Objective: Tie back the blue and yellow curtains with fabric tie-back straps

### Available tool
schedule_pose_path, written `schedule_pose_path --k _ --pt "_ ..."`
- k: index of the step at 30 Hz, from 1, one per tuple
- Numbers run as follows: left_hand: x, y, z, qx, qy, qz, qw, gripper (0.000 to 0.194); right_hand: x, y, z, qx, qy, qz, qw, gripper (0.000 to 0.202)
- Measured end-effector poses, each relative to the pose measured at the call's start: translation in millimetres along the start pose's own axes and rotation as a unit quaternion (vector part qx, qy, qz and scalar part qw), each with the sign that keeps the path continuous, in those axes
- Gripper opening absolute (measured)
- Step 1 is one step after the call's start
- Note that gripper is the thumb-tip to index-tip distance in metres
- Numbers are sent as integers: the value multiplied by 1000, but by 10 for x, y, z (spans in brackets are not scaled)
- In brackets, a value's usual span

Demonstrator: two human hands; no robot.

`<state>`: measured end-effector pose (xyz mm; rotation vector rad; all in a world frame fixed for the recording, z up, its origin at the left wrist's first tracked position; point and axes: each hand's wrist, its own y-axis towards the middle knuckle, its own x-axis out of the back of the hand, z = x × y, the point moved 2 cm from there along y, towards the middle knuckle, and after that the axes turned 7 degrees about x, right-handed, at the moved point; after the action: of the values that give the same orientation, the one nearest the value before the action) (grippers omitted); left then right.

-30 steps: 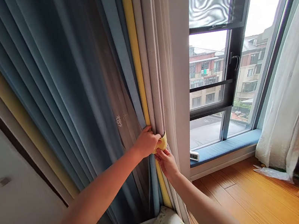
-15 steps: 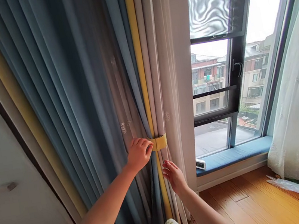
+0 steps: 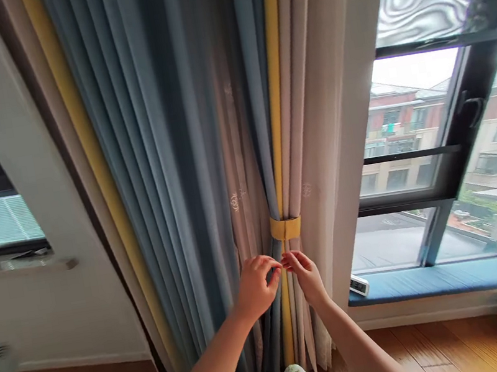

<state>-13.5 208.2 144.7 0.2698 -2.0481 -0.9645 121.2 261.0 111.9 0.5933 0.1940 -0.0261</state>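
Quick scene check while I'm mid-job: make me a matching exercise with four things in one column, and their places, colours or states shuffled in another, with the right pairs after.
Things
1. yellow tieback
2. small white device
3. left hand
4. cushion

Places, colours or states
A. blue, along the base of the window
B. below the band, fingertips close to those of the right hand
C. wrapped around the gathered curtain
D. standing at the near left end of the window seat

Right pairs
1-C, 2-D, 3-B, 4-A
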Motion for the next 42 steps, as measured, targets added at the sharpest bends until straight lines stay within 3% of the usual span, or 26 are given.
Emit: schedule_pose_path --k 4,7,10,13,17,21,23,25,27,30,32,35,38,42 --pt "171 -223 367 85 -21 -183 979 22 -449 99 -153 25 -80 141 986 30" --pt "346 -263 682 146 -16 -289 946 31 -839 287 -212 68 -147 162 973 30" --pt "462 -224 874 185 -2 -310 933 40 -1186 493 -226 105 -222 127 961 35" --pt "507 -167 912 188 26 -290 938 46 -1397 632 -246 122 -281 74 949 41" --pt "579 -114 924 205 70 -329 919 56 -1444 672 -291 124 -296 49 946 25" --pt "675 -60 1106 268 35 -384 883 68 -1356 591 -278 173 -289 -11 941 27" --pt "676 -26 1227 300 -14 -365 881 60 -1362 542 -269 204 -283 15 937 29" --pt "643 3 1303 314 -47 -332 888 43 -1414 508 -279 200 -286 84 933 29" --pt "594 20 1311 311 -56 -305 898 32 -1475 485 -299 171 -316 140 923 22" --pt "521 26 1228 305 -52 -280 909 30 -1524 430 -321 152 -350 162 910 8" --pt "477 31 1143 293 -52 -255 920 31 -1525 350 -344 150 -317 170 921 7" --pt "427 43 1015 259 -54 -216 940 32 -1500 173 -402 129 -177 214 952 14" --pt "413 48 900 237 -50 -186 952 33 -1436 38 -431 125 -66 212 967 27" --pt "461 44 777 191 -78 -104 973 38 -1327 62 -461 104 -161 160 968 37"
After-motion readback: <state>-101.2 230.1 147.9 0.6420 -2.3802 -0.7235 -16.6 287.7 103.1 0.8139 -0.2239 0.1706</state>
